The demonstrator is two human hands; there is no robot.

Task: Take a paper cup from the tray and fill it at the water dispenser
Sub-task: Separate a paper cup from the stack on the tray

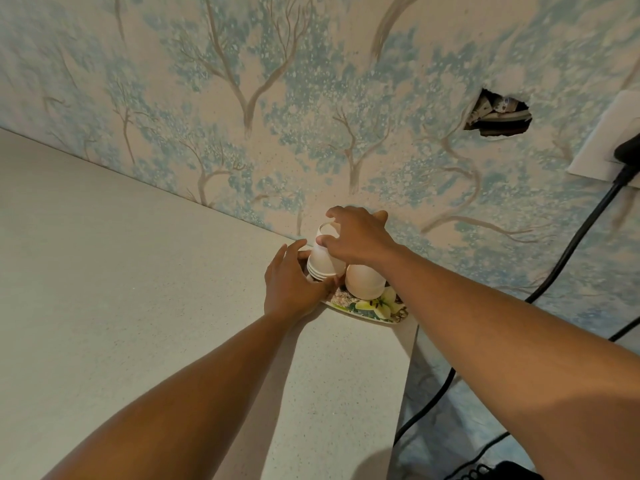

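A stack of white paper cups (321,263) stands upside down on a flowered tray (375,308) at the far right corner of the counter, against the wall. A second upturned white cup stack (365,280) sits to its right on the tray. My left hand (292,284) wraps the lower part of the left stack. My right hand (356,235) grips the top cup (322,237) from above, fingers around its base. No water dispenser is in view.
The pale speckled counter (138,289) ends just right of the tray. A wall with tree-pattern wallpaper (311,98) rises behind, with a ragged hole (498,116). A white wall socket (613,147) holds a black plug and cable (554,271) hanging down on the right.
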